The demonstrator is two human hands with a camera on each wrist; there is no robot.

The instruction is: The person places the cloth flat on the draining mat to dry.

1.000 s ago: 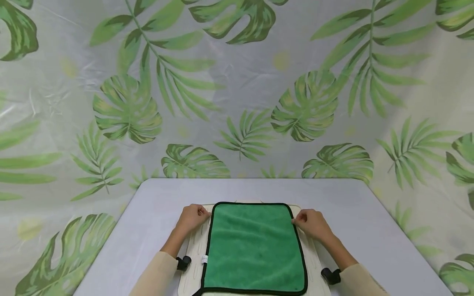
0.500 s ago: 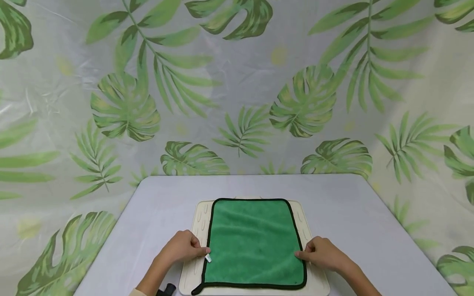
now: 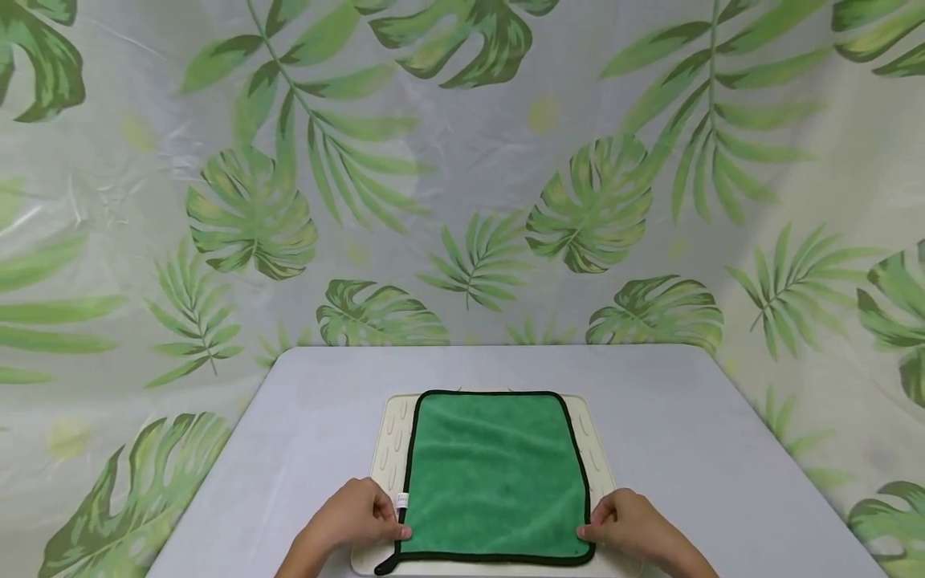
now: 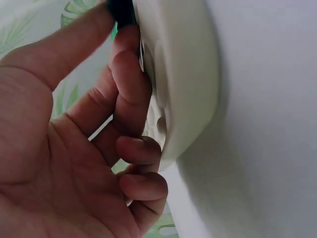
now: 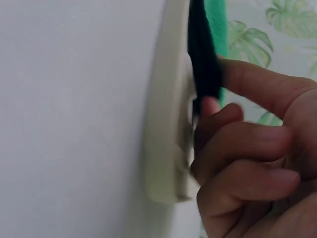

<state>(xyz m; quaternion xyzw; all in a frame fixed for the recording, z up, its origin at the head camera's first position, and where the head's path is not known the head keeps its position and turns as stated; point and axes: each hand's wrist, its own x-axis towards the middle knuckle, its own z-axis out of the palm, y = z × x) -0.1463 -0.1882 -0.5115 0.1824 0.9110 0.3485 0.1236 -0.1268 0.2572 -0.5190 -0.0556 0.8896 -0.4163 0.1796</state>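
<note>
A green cloth (image 3: 499, 474) with black edging lies spread flat over a cream ribbed board (image 3: 386, 449) on the table. My left hand (image 3: 357, 514) pinches the cloth's left edge near its lower corner, just below the small white label (image 3: 402, 500). On the other side, my right hand (image 3: 629, 526) pinches the right edge close to the near corner. Thumb and forefinger meet on the dark edging in both wrist views, at the left hand (image 4: 89, 119) and the right hand (image 5: 257, 148); the remaining fingers curl beside the board's rim.
The white table (image 3: 318, 401) extends around the board on both sides and behind it. A black loop (image 3: 386, 567) sticks out from the cloth's near left corner. Behind the table hangs a leaf-patterned curtain (image 3: 462, 160).
Both hands have slid down the cloth's side edges, from near its far corners toward the near ones. The cloth stays spread in about the same place.
</note>
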